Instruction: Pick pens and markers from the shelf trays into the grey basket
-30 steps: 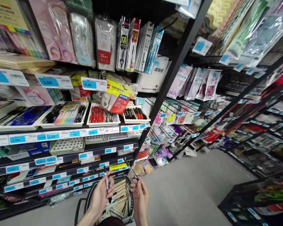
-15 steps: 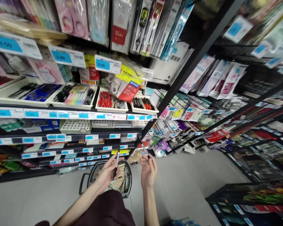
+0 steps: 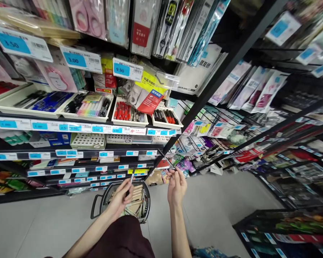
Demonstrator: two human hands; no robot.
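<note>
My left hand [image 3: 121,196] is closed around a marker pen [image 3: 132,178] with a dark tip pointing up, above a black basket [image 3: 148,204]. Within the basket lie several pens and brown packs. To the right, my right hand [image 3: 177,186] pinches a slim pen [image 3: 167,158] by its lower end; the pen slants up and left, its dark end in front of the lower shelf edge. The two hands are apart. Beyond them, white trays [image 3: 165,125] on the shelf hold red, black, blue and pastel pens.
Blue price tags [image 3: 118,130] line the shelf edges. A yellow and red packet [image 3: 150,95] hangs over the trays. A black shelf post [image 3: 220,71] rises at right, with hanging packets [image 3: 269,89] beyond. Grey floor [image 3: 212,215] spreads below, with a dark rack [image 3: 285,233] at lower right.
My right hand has moved right and slightly up, and its pen now shows more of its length. My left hand has shifted slightly left, its fingers wrapped further round the marker.
</note>
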